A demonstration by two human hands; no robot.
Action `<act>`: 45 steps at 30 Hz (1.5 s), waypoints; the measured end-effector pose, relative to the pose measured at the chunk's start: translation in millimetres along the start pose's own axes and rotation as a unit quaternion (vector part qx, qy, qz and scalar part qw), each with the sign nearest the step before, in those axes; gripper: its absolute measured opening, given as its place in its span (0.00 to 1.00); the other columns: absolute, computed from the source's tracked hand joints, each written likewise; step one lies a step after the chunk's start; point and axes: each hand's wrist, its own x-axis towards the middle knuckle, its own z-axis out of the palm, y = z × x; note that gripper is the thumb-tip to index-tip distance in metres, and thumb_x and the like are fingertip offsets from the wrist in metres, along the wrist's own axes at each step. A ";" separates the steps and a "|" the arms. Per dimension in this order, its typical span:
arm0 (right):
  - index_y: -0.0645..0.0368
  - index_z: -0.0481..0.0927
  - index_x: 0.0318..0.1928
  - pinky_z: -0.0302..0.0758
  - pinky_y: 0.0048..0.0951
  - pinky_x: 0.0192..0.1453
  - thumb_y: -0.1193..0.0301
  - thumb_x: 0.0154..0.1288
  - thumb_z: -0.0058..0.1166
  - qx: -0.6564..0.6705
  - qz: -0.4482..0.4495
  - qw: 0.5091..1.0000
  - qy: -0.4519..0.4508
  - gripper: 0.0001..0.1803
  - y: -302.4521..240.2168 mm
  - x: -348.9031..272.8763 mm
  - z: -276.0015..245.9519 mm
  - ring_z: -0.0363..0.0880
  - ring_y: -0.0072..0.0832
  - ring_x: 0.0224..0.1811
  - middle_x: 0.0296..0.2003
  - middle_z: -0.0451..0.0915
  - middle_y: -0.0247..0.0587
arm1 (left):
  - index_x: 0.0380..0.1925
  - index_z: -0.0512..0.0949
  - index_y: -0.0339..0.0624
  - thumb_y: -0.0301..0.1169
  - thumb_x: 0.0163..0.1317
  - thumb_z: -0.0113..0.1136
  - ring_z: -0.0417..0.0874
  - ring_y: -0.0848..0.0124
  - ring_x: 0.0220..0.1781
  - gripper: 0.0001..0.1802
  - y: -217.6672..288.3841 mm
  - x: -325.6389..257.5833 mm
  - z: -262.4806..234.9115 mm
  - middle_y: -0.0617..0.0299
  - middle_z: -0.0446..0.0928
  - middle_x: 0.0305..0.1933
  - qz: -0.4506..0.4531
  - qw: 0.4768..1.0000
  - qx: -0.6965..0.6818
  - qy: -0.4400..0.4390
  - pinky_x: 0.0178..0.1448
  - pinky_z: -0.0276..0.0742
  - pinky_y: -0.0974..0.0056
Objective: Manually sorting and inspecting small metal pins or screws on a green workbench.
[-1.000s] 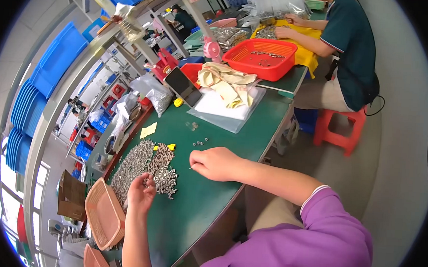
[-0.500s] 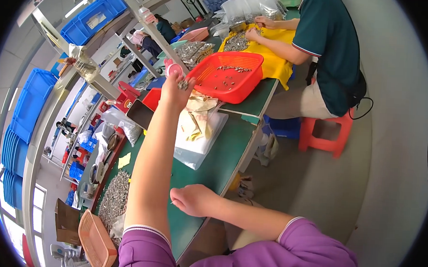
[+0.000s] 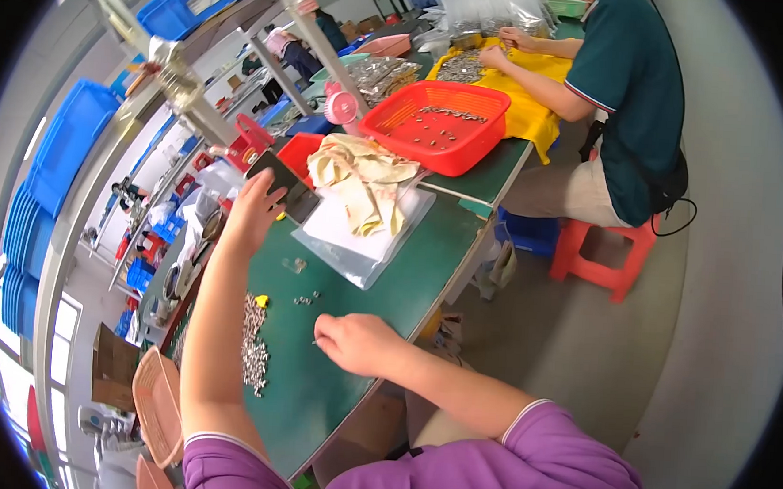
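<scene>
A green worktable (image 3: 412,272) fills the middle, its near edge slanting up to the right. Past the seam at its upper end stands a red plastic basket (image 3: 432,149), small metal parts scattered inside. Below the seam, a clear plastic bag (image 3: 368,274) lies toward the near edge, with a cream cloth (image 3: 359,179) on top. A pile of small metal parts (image 3: 253,361) lies toward the far edge; the left forearm now crosses it, while a second ago it showed almost whole.

A dark-screened phone (image 3: 292,191) leans beside the cloth. The left hand (image 3: 253,211) has drawn back to its side from the red basket, where metal parts showed at its fingers half a second ago. Its fingers are now bent and apart; whether the palm holds anything cannot be told.

The right hand (image 3: 346,341), over the near edge's side, remains pinched closed on a thin piece (image 3: 315,341), too small to identify. A few loose metal parts (image 3: 305,301) lie between pile and near edge.
</scene>
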 end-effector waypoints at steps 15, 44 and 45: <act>0.60 0.74 0.36 0.70 0.25 0.31 0.70 0.60 0.49 -0.034 0.127 0.990 -0.043 0.07 -24.8 24.5 27.1 0.72 0.23 0.24 0.22 0.76 0.37 | 0.44 0.75 0.38 0.26 0.55 0.57 0.75 0.78 0.35 0.15 -72.9 -362.2 -240.6 0.66 0.77 0.33 -0.055 0.927 0.280 0.243 0.44 0.72 0.71; 0.55 0.74 0.36 0.73 0.34 0.34 0.67 0.60 0.50 0.008 -0.090 0.989 -0.117 0.06 -60.8 101.1 180.7 0.78 0.38 0.31 0.29 0.79 0.39 | 0.29 0.73 0.37 0.24 0.49 0.58 0.76 0.62 0.32 0.07 -126.0 -276.0 -206.2 0.55 0.73 0.29 0.098 0.831 0.521 0.167 0.38 0.72 0.62; 0.55 0.74 0.35 0.73 0.34 0.34 0.67 0.60 0.50 0.023 -0.079 0.989 -0.125 0.06 -62.2 99.7 180.5 0.78 0.37 0.31 0.29 0.79 0.39 | 0.31 0.72 0.37 0.23 0.50 0.58 0.77 0.65 0.32 0.07 -123.8 -278.2 -204.9 0.58 0.73 0.28 0.102 0.825 0.534 0.154 0.37 0.72 0.64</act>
